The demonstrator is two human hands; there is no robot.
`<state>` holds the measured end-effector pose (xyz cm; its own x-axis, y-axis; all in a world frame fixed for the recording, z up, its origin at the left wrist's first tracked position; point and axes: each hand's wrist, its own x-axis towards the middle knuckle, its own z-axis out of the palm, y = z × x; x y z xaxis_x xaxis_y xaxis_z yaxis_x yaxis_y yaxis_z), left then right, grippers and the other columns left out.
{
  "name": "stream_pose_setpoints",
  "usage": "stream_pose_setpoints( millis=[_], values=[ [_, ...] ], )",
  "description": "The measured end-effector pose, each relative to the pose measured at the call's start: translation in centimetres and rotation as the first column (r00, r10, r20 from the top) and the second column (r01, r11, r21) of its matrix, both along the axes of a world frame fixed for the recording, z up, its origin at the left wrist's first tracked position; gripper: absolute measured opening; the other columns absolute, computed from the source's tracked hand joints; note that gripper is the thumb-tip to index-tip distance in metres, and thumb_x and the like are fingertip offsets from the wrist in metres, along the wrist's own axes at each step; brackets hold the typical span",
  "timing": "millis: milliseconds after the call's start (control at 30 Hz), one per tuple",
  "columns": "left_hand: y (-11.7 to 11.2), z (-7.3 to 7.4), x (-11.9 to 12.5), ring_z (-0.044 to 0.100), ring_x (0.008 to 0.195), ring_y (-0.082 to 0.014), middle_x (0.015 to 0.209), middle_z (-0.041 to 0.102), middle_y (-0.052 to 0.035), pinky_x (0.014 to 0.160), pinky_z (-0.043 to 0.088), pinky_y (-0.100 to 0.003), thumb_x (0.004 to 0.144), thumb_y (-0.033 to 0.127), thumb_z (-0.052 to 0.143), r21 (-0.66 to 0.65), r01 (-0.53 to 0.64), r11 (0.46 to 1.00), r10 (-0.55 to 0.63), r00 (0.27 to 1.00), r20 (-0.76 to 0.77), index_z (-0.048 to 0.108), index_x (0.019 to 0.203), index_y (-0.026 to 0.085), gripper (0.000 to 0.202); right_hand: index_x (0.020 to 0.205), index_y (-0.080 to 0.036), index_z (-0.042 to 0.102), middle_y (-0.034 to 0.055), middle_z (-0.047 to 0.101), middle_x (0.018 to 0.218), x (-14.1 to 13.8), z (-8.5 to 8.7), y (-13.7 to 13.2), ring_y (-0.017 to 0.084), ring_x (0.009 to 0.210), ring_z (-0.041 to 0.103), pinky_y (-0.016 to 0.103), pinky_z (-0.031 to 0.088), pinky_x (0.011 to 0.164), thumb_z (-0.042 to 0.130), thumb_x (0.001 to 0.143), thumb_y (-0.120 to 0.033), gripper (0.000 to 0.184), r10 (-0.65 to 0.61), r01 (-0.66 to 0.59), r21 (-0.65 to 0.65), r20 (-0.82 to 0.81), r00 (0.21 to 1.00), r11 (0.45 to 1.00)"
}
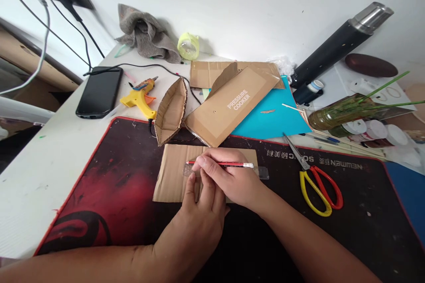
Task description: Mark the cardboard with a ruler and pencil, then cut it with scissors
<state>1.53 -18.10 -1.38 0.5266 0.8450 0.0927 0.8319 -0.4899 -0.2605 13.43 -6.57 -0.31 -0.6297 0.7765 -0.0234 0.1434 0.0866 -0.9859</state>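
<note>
A flat piece of brown cardboard (pixel 172 172) lies on the black and red desk mat (pixel 109 194). A clear ruler (pixel 262 172) rests across it. My left hand (pixel 199 212) lies on the cardboard with fingers stretched flat, pressing the ruler down. My right hand (pixel 229 177) is closed round a red pencil (pixel 232 164), held almost level with its tip pointing left along the ruler's upper edge. A cardboard boat shape (pixel 171 110) stands just beyond the sheet.
Red and yellow scissors (pixel 318 185) lie on the mat to the right. Behind are a "PRESSURE COOKER" cardboard piece (pixel 232 104), blue paper (pixel 275 119), a yellow glue gun (pixel 141 97), a phone (pixel 99 92), a grey cloth (pixel 146 33), a black flask (pixel 338 44) and a bottle (pixel 338 112).
</note>
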Motion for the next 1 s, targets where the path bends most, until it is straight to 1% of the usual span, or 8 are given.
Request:
stream_pose_setpoints(
  millis=[200, 300, 567, 767, 900, 1000],
  values=[
    [0.08, -0.08, 0.07, 0.071, 0.130, -0.0424, 0.140, 0.075, -0.0252, 0.108, 0.060, -0.057, 0.110, 0.042, 0.052, 0.037, 0.007, 0.999, -0.007, 1.000, 0.008, 0.074, 0.142, 0.007, 0.053, 0.091, -0.022, 0.081, 0.0019, 0.082, 0.089, 0.03, -0.17, -0.02, 0.017, 0.084, 0.078, 0.028, 0.060, 0.077, 0.060, 0.111, -0.034, 0.031, -0.003, 0.003, 0.008, -0.010, 1.000, 1.000],
    [0.12, 0.02, 0.03, 0.071, 0.131, -0.0432, 0.140, 0.075, -0.0263, 0.107, 0.061, -0.056, 0.110, 0.041, 0.051, 0.036, 0.012, 0.999, -0.013, 1.000, 0.008, 0.073, 0.143, 0.006, 0.053, 0.092, -0.023, 0.081, 0.0020, 0.082, 0.088, 0.07, -0.30, -0.08, 0.018, 0.084, 0.078, 0.029, 0.060, 0.077, 0.059, 0.111, -0.036, 0.032, -0.015, 0.015, 0.005, -0.021, 1.000, 1.000],
    [0.17, 0.24, -0.04, 0.072, 0.128, -0.0418, 0.137, 0.077, -0.0238, 0.106, 0.060, -0.056, 0.111, 0.040, 0.049, 0.037, 0.014, 0.999, -0.014, 1.000, -0.002, 0.075, 0.142, 0.009, 0.052, 0.090, -0.023, 0.080, 0.0021, 0.085, 0.092, -0.01, -0.04, -0.07, 0.018, 0.087, 0.079, 0.030, 0.061, 0.080, 0.060, 0.111, -0.033, 0.030, -0.007, 0.007, 0.006, -0.006, 1.000, 1.000],
    [0.25, 0.32, -0.04, 0.072, 0.129, -0.0407, 0.136, 0.078, -0.0221, 0.106, 0.061, -0.055, 0.110, 0.040, 0.048, 0.045, 0.010, 0.999, -0.009, 1.000, -0.018, 0.075, 0.143, 0.011, 0.051, 0.090, -0.022, 0.080, 0.0014, 0.083, 0.089, -0.01, -0.07, -0.04, 0.017, 0.083, 0.078, 0.028, 0.060, 0.077, 0.060, 0.111, -0.033, 0.030, -0.002, 0.002, 0.008, 0.000, 1.000, 1.000],
    [0.17, 0.17, -0.03, 0.072, 0.129, -0.0420, 0.138, 0.076, -0.0237, 0.107, 0.060, -0.056, 0.109, 0.041, 0.051, 0.036, 0.015, 0.999, -0.015, 1.000, -0.006, 0.075, 0.143, 0.009, 0.052, 0.090, -0.022, 0.080, 0.0018, 0.082, 0.087, -0.01, -0.16, -0.09, 0.017, 0.081, 0.077, 0.028, 0.059, 0.076, 0.060, 0.111, -0.034, 0.032, 0.002, -0.002, -0.001, -0.009, 1.000, 1.000],
    [-0.01, -0.12, 0.03, 0.069, 0.133, -0.0438, 0.143, 0.073, -0.0264, 0.108, 0.059, -0.058, 0.108, 0.044, 0.054, 0.029, 0.006, 1.000, -0.006, 1.000, 0.009, 0.074, 0.143, 0.007, 0.055, 0.090, -0.022, 0.080, 0.0032, 0.082, 0.089, -0.01, -0.36, -0.26, 0.018, 0.083, 0.076, 0.030, 0.061, 0.078, 0.059, 0.112, -0.040, 0.035, -0.027, 0.027, 0.005, -0.041, 0.999, 1.000]
  ],
)
